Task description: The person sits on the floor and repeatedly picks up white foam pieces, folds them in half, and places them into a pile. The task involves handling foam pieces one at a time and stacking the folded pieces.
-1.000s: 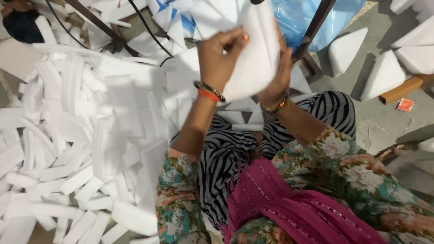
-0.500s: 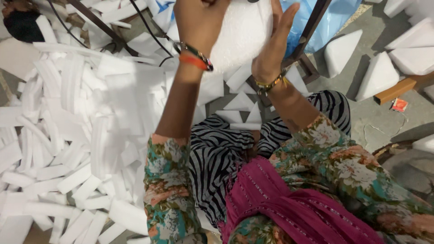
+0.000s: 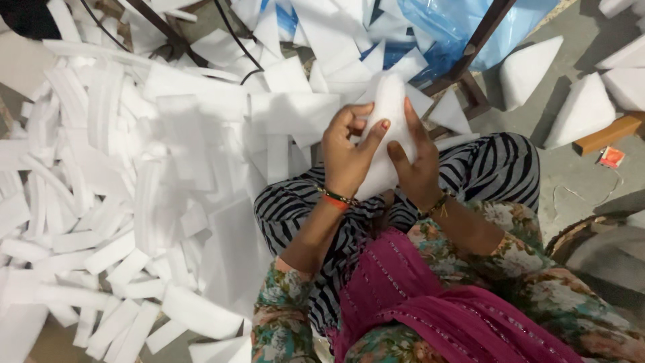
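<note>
Both my hands hold one white foam piece (image 3: pixel 388 111), a tapered, roughly triangular slab standing upright over my lap. My left hand (image 3: pixel 348 156) grips its left side, thumb across the front. On the right side my right hand (image 3: pixel 415 165) presses with fingers spread along the foam. I sit with striped trousers (image 3: pixel 494 168), a floral top and a pink scarf (image 3: pixel 430 302) below the hands.
A big heap of white foam strips (image 3: pixel 114 202) covers the floor to the left. Foam wedges (image 3: pixel 531 64) lie at the upper right beside a blue plastic sheet (image 3: pixel 450 27), dark metal frame legs (image 3: pixel 470 60) and a wooden block (image 3: pixel 608 134).
My hands, which were raised high with the foam piece half a second ago, have come down to my lap with it. The foam now stands narrower between both hands.
</note>
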